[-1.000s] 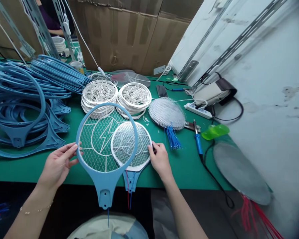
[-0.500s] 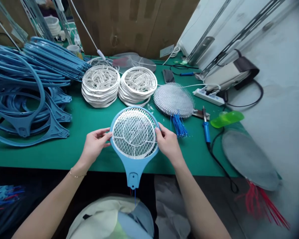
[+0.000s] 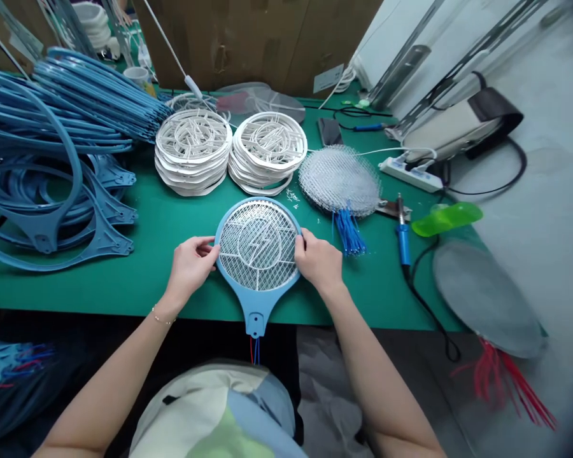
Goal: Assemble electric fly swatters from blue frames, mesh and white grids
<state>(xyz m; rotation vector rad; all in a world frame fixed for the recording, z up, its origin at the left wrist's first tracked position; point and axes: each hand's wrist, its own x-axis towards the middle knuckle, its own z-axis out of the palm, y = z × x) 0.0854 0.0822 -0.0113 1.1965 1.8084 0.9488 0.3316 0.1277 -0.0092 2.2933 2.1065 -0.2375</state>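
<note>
A blue mosquito swatter frame point(image 3: 256, 304) lies near the front edge of the table, its short neck pointing toward me. Inside its ring sit wire mesh and a white plastic grid point(image 3: 258, 245) with a lightning bolt in the middle. My left hand point(image 3: 191, 264) pinches the ring's left rim between thumb and fingers. On the opposite rim, my right hand point(image 3: 321, 261) is closed, thumb on top near the grid's edge. Red and blue wires point(image 3: 254, 350) hang from the neck past the table edge.
Blue frames point(image 3: 52, 184) are heaped at left. Two stacks of white grids point(image 3: 193, 149) stand behind the swatter. To the right are round meshes with blue wires point(image 3: 340, 181), a soldering iron point(image 3: 403, 242), a power strip point(image 3: 410, 173) and grey meshes with red wires point(image 3: 487, 299).
The white grid, off-centre in the ring before, now fills it evenly. The swatter has moved slightly away from me. My right hand's fingers have curled in more.
</note>
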